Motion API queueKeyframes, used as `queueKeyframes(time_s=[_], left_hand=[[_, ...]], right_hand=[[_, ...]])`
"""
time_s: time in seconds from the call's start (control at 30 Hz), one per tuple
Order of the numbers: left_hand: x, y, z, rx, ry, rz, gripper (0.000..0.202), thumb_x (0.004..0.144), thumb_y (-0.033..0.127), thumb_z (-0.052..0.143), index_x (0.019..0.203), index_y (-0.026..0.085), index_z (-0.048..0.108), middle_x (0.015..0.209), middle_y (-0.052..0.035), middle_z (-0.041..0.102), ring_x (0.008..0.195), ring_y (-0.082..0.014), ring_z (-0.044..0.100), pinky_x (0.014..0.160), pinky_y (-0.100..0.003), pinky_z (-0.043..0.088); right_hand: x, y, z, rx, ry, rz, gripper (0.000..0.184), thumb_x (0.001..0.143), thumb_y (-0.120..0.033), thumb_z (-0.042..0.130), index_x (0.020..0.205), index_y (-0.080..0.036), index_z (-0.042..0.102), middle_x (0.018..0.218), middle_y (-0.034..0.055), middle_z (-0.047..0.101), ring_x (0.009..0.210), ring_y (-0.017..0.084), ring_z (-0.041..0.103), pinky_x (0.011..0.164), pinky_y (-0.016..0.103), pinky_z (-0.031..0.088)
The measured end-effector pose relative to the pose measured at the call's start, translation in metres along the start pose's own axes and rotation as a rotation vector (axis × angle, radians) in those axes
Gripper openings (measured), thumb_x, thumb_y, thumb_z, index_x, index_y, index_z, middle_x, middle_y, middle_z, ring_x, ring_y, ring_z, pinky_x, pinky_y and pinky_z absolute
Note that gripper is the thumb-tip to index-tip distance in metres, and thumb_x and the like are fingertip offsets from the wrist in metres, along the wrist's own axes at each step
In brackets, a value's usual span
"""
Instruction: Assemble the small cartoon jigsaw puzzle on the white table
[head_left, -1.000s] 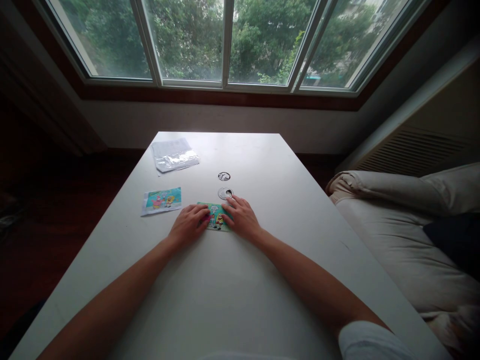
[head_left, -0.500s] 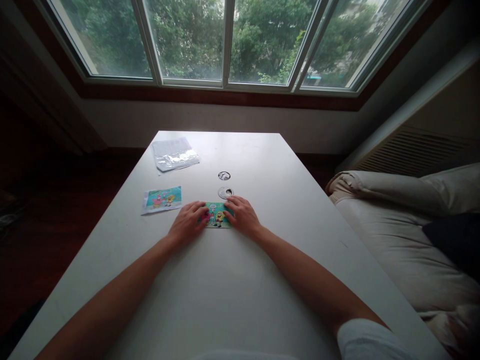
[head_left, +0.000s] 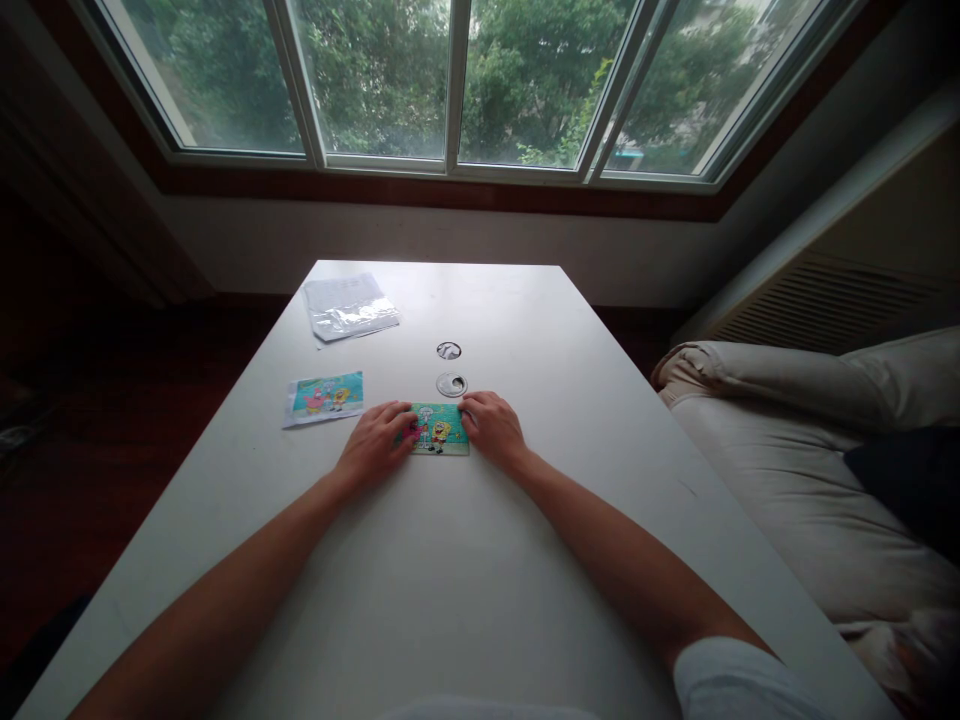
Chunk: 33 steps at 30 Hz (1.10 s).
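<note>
A small rectangular puzzle (head_left: 441,432) lies flat on the white table, printed with cartoon figures on a turquoise ground and marked by faint lines. My left hand (head_left: 376,440) grips its left end, the fingers curled over the printed face and hiding part of a pink figure. At the opposite end, my right hand (head_left: 493,428) presses thumb and fingers against the right edge and upper right corner. To the left lies a picture sheet (head_left: 327,397) with a similar cartoon print and a white border.
Two round fittings, a farther one (head_left: 449,351) and a nearer one (head_left: 451,385), sit in the white table (head_left: 465,580) beyond the puzzle. A clear plastic bag with papers (head_left: 351,308) lies at the far left. A beige sofa (head_left: 795,480) stands along the right side.
My right hand has slid slightly to the right, from over the puzzle's face to its right edge, uncovering more of the print. My left hand stays where it was.
</note>
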<state>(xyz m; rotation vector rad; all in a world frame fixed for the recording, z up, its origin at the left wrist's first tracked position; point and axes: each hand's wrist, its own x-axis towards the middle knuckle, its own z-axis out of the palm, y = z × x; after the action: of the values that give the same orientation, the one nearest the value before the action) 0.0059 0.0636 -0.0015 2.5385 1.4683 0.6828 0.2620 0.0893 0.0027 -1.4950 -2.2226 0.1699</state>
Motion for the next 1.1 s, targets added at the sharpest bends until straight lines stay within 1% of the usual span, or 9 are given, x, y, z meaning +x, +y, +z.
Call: queueKeyframes(time_s=[0.23, 0.43, 0.53, 0.73, 0.93, 1.1], left_hand=[[0.0, -0.002, 0.001, -0.003, -0.005, 0.002, 0.032, 0.097, 0.036, 0.054, 0.126, 0.028, 0.064, 0.141, -0.0058, 0.058, 0.132, -0.0276, 0.05, 0.114, -0.047, 0.039], [0.0, -0.005, -0.001, -0.021, -0.003, 0.01, 0.032, 0.098, 0.037, 0.053, 0.126, 0.027, 0.064, 0.141, -0.006, 0.058, 0.133, -0.0276, 0.05, 0.115, -0.047, 0.039], [0.001, -0.005, -0.002, -0.018, -0.01, 0.015, 0.032, 0.098, 0.038, 0.053, 0.126, 0.026, 0.064, 0.141, -0.0067, 0.058, 0.133, -0.0278, 0.049, 0.115, -0.047, 0.039], [0.001, -0.004, -0.003, -0.019, -0.009, 0.02, 0.033, 0.098, 0.037, 0.053, 0.127, 0.027, 0.064, 0.14, -0.0067, 0.058, 0.133, -0.0283, 0.05, 0.115, -0.049, 0.04], [0.001, -0.005, -0.004, -0.018, -0.023, 0.023, 0.033, 0.099, 0.039, 0.052, 0.127, 0.026, 0.063, 0.141, -0.0063, 0.058, 0.133, -0.0282, 0.049, 0.115, -0.048, 0.039], [0.0, -0.007, -0.003, -0.014, -0.024, 0.025, 0.034, 0.099, 0.039, 0.052, 0.129, 0.027, 0.062, 0.142, -0.0063, 0.057, 0.134, -0.0281, 0.048, 0.116, -0.049, 0.039]], right_hand=[[0.002, 0.008, 0.0, 0.042, 0.023, 0.01, 0.017, 0.092, -0.018, 0.055, 0.096, -0.024, 0.071, 0.114, 0.0052, 0.07, 0.108, 0.022, 0.059, 0.098, 0.036, 0.045], [0.007, 0.025, 0.005, 0.17, 0.022, -0.075, 0.014, 0.09, -0.02, 0.061, 0.098, -0.025, 0.07, 0.114, 0.0044, 0.069, 0.109, 0.023, 0.058, 0.097, 0.039, 0.045], [0.008, 0.031, 0.006, 0.198, 0.027, -0.094, 0.012, 0.09, -0.022, 0.063, 0.098, -0.026, 0.071, 0.114, 0.0045, 0.068, 0.109, 0.024, 0.057, 0.097, 0.041, 0.045], [0.007, 0.029, 0.008, 0.177, 0.025, -0.126, 0.016, 0.09, -0.023, 0.064, 0.104, -0.026, 0.07, 0.117, 0.0063, 0.066, 0.111, 0.025, 0.055, 0.098, 0.043, 0.043], [0.006, 0.028, 0.008, 0.154, 0.016, -0.129, 0.018, 0.09, -0.024, 0.064, 0.107, -0.026, 0.069, 0.119, 0.0069, 0.064, 0.112, 0.026, 0.054, 0.099, 0.044, 0.043], [0.005, 0.026, 0.006, 0.14, -0.015, -0.147, 0.02, 0.09, -0.028, 0.064, 0.11, -0.026, 0.068, 0.122, 0.007, 0.064, 0.115, 0.026, 0.053, 0.101, 0.044, 0.042]])
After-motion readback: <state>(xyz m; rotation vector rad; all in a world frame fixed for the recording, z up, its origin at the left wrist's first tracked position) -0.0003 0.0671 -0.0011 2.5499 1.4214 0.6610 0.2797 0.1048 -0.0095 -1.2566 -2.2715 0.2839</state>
